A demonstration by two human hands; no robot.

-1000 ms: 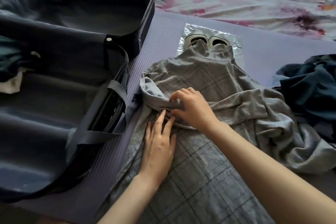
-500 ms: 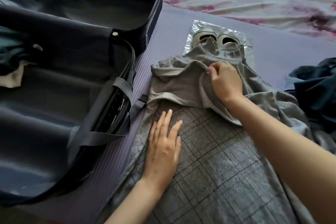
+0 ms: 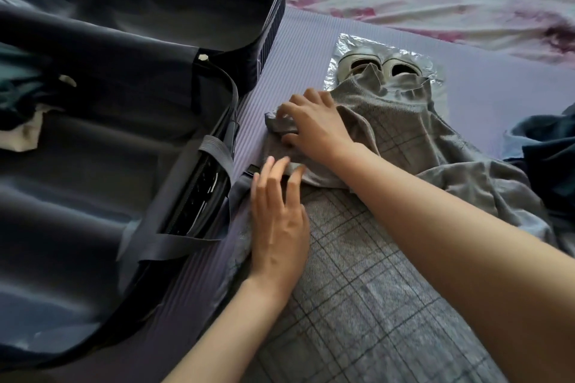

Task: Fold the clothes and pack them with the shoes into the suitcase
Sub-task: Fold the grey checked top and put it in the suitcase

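Your left hand (image 3: 278, 218) lies flat, fingers spread, pinning the grey checked garment (image 3: 373, 289) so your right hand (image 3: 314, 124), pinching the folded-over flap (image 3: 273, 124), can likely square the crease.

Two bare arms of a person packing, seen from a head-worn camera. The left hand (image 3: 277, 221), on the side nearer the suitcase (image 3: 271, 25), has slim fingers and a narrow wrist; its left forearm (image 3: 224, 326) is slender and uncovered down to the picture's lower edge. The right hand (image 3: 314, 127) joins a right forearm (image 3: 451, 242) that looms larger, farther from the suitcase, equally bare to the frame's edge.
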